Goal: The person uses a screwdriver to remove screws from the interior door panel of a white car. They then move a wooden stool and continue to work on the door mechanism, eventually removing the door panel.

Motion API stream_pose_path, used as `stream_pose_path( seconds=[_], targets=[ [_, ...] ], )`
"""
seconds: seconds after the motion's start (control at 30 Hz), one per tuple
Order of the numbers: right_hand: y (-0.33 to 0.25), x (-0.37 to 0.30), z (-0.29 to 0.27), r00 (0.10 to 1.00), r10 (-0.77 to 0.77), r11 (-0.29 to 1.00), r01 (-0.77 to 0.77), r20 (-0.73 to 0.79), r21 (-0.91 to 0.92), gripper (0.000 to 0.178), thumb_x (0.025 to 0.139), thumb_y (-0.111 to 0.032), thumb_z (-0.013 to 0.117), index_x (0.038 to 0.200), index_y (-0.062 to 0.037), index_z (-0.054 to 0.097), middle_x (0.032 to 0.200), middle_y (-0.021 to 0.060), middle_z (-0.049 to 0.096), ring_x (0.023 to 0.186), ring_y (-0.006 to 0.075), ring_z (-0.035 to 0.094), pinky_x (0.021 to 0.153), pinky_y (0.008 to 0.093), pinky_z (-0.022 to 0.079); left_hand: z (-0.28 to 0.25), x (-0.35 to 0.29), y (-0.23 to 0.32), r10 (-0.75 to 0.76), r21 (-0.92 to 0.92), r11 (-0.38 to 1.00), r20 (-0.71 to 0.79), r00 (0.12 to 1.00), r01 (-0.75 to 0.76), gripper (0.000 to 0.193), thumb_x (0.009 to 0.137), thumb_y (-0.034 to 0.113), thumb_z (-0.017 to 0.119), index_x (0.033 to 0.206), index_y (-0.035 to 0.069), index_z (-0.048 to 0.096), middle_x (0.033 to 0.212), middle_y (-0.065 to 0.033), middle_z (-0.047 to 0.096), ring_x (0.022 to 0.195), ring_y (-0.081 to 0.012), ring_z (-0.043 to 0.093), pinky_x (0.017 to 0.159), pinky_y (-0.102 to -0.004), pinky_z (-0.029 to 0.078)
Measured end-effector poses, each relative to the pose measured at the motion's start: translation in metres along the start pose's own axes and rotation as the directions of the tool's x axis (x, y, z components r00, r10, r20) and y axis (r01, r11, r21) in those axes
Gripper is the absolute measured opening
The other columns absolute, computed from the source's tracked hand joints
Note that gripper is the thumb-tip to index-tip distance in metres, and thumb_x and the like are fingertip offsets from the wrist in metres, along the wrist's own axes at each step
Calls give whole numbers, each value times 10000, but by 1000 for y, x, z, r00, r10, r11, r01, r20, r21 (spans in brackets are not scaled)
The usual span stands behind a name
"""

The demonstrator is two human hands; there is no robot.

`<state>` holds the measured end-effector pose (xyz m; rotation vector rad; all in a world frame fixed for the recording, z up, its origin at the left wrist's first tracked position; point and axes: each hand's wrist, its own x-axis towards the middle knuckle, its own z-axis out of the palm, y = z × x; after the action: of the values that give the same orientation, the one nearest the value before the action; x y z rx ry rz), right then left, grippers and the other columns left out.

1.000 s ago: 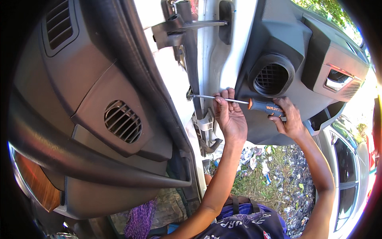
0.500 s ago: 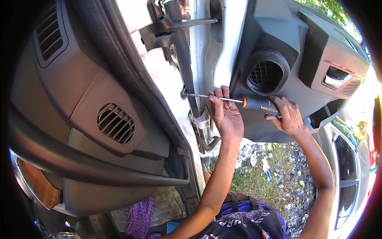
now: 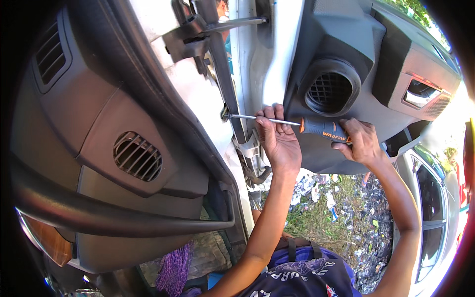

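Note:
A screwdriver [image 3: 324, 131] with a grey and orange handle lies almost level across the gap between the car body and its open door. My right hand [image 3: 360, 141] is closed round the end of the handle. Thumb and fingers of my left hand [image 3: 279, 141] pinch the metal shaft partway along, the palm turned up. The shaft's tip meets a small dark metal fitting [image 3: 225, 114] on the white door pillar [image 3: 210, 106]. Whether the tip sits in a screw is too small to tell.
The door panel [image 3: 316, 153] with its round speaker opening stands to the right. At left is the dashboard [image 3: 106, 148] with air vents. A door check arm [image 3: 232, 24] crosses the gap above my hands. Below lies littered, grassy ground [image 3: 316, 218]; another car [image 3: 430, 198] stands at right.
The view has shifted slightly. Both hands keep their hold on the screwdriver, its tip still at the fitting; the handle appears turned a little. A person shows more behind the pillar.

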<state>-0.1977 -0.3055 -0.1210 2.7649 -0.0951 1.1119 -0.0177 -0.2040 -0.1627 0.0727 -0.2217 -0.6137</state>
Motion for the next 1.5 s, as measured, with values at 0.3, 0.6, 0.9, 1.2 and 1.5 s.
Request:
stream_pose_path(
  seconds=[0.3,0.6,0.9,1.2,1.5],
  targets=[
    [-29,33,-8,388,650,119,-901,653,418,556,1023,-541,526,905,-2,595,605,43,513,514,142,528,493,315,437,-12,2,9,52,38,998,91,995,-55,332,993,392,646,1185,150,525,1083,62,588,1169,-97,589,726,-204,458],
    [4,13,3,917,296,892,-365,266,266,446,933,-454,684,1043,-31,593,616,52,531,480,168,538,455,304,433,-12,2,-3,20,18,1000,95,995,-22,350,991,397,650,1215,157,529,1088,58,604,1196,-128,601,778,-228,470],
    [-22,15,10,965,259,956,-262,42,133,469,922,-486,695,993,-34,590,525,63,480,454,224,563,479,324,476,-9,1,3,-21,61,998,21,1000,20,437,972,444,656,1304,208,498,1254,104,534,1287,-105,475,778,-218,463],
    [-22,32,-11,509,472,186,-856,720,483,421,992,-430,628,990,-9,606,604,60,541,512,174,564,525,328,484,-13,1,5,21,88,996,76,997,-28,553,958,467,668,1383,171,476,1265,53,570,1246,-136,533,832,-201,482],
    [-9,15,9,989,85,996,-88,121,23,426,965,-464,639,1131,-72,616,590,33,510,501,183,536,460,316,426,-15,0,-4,10,65,998,74,997,-15,559,967,431,676,1397,128,489,1331,-24,623,1246,-156,594,800,-192,505]
  ],
)
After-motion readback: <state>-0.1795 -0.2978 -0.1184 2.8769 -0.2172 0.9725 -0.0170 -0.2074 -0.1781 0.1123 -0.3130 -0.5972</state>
